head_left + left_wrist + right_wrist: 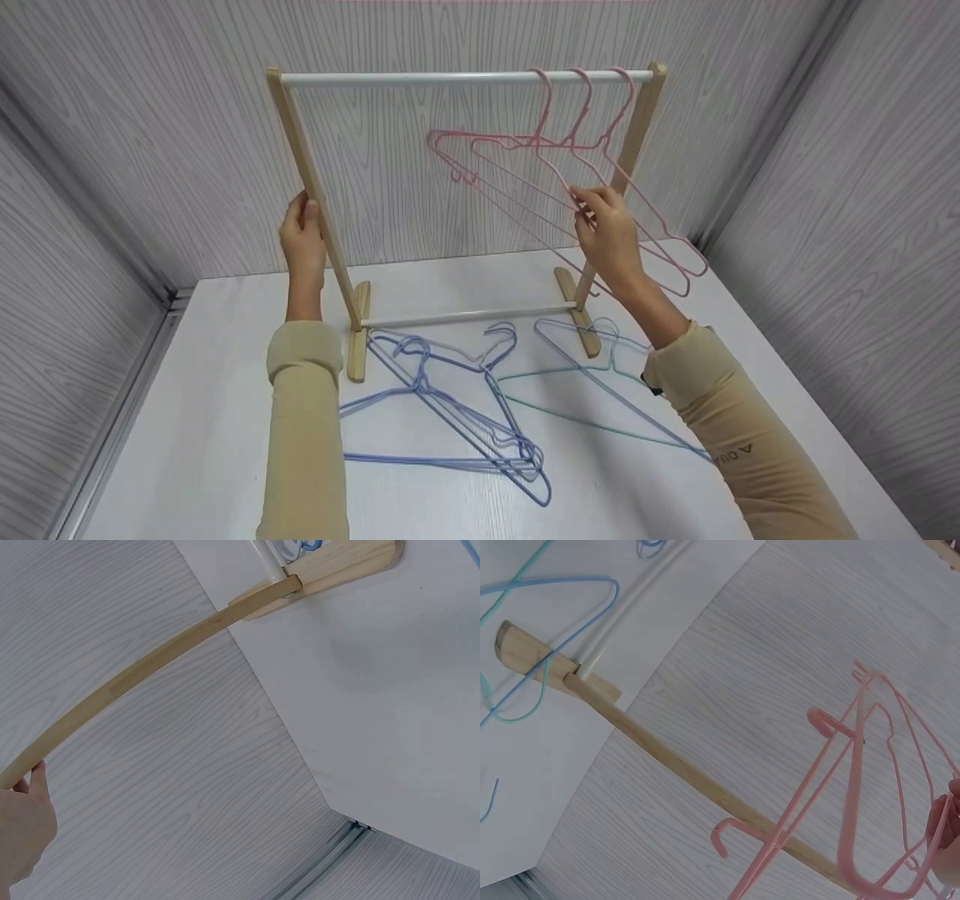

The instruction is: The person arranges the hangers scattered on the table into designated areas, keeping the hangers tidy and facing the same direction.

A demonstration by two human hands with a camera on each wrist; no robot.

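A small wooden rack has a white top rail, with three pink hangers hooked over its right end. My right hand pinches the sloping arm of the leftmost pink hanger between thumb and fingers. Behind that hand hang the other two, their lower bars overlapping in the head view. My left hand holds the rack's left post about halfway up, thumb on the near side. In the left wrist view, fingertips meet the post's edge. The right wrist view shows the pink hangers close up.
Several blue hangers lie in a tangled pile on the white table, before the rack. A teal hanger and another blue hanger lie by the right wooden foot. Wood-grain walls enclose the back and sides.
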